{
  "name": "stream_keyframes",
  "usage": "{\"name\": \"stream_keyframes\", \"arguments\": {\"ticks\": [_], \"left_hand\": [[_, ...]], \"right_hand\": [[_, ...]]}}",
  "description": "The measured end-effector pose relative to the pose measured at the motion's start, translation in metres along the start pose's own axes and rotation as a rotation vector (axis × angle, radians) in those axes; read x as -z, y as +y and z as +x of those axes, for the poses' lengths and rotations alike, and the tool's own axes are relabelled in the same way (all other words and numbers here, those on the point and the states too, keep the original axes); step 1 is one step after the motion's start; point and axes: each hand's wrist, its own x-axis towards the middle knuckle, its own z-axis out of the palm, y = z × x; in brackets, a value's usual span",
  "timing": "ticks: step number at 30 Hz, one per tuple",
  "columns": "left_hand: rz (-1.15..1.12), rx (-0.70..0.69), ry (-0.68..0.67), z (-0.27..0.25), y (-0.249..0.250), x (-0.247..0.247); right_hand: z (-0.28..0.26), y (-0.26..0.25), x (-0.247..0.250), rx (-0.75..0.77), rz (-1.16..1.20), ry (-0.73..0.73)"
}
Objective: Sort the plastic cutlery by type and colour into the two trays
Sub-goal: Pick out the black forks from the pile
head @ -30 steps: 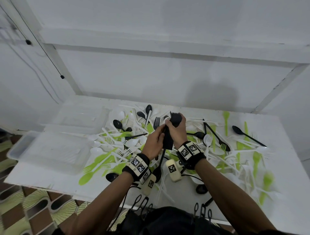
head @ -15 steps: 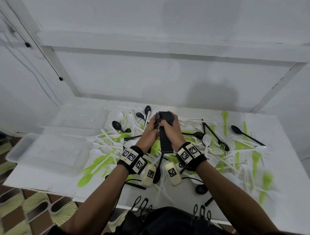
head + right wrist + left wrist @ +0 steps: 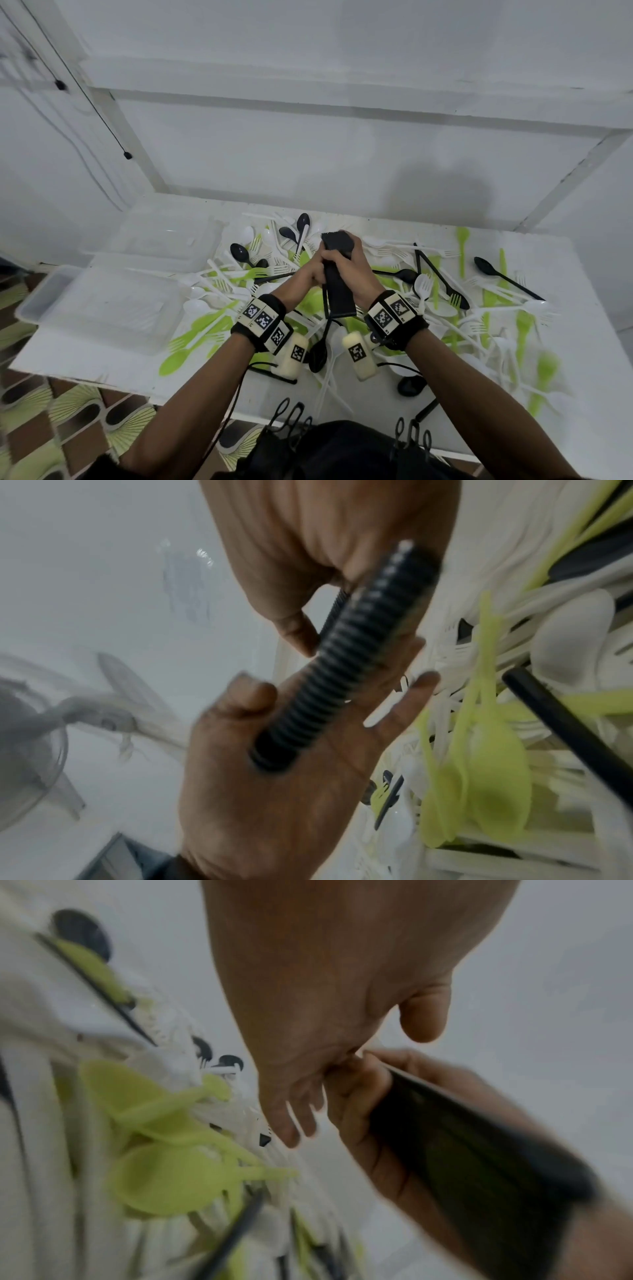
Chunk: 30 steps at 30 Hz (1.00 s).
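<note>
A: Two trays [image 3: 102,308] sit at the frame's left, and loose cutlery [image 3: 496,308] covers the table [image 3: 599,359].

B: The black stack [image 3: 339,284] is mid-frame. The right hand [image 3: 359,270] wraps it and the left hand [image 3: 308,277] pinches its edge.

A: If either grip loosens, I reckon the stack fans apart back into the pile.

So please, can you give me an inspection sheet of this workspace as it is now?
Surface: white table, mostly covered.
Job's things: two clear trays at the left, contents unclear; stack of black cutlery held above the table.
Clutter: loose white, green and black cutlery in a mixed pile.
Grippers: right hand and left hand both grip the stack.
Cables: black cable from the left wristband; another on the wall.
Surroundings: white walls; patterned floor.
</note>
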Motion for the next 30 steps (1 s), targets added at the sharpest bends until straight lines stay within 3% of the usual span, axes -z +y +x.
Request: {"name": "stream_keyframes", "arguments": {"ticks": [2, 4, 12, 15, 18, 21, 25, 30], "left_hand": [[-0.23, 0.024, 0.025, 0.0, 0.003, 0.01], [-0.301, 0.002, 0.078, 0.001, 0.005, 0.014], [-0.051, -0.054, 0.043, -0.004, 0.0, 0.016], [-0.02, -0.066, 0.035, -0.004, -0.003, 0.014], [-0.062, -0.089, 0.114, -0.008, -0.004, 0.016], [-0.086, -0.087, 0.282, -0.014, -0.006, 0.033], [-0.021, -0.1, 0.335, -0.032, -0.012, 0.066], [0.029, -0.083, 0.364, -0.059, 0.003, 0.134]], "right_hand": [[-0.003, -0.007, 0.002, -0.022, 0.087, -0.048], [-0.007, -0.012, 0.004, -0.039, 0.118, -0.11], [-0.018, -0.006, 0.017, -0.124, 0.101, -0.352], [-0.021, -0.006, 0.019, -0.108, 0.031, -0.339], [-0.024, -0.013, 0.016, -0.007, -0.257, -0.3], [-0.023, -0.017, 0.011, 0.198, -0.63, -0.258], [-0.019, -0.012, -0.011, 0.325, -0.751, -0.307], [-0.005, -0.016, -0.074, 0.444, -0.911, -0.266]]}}
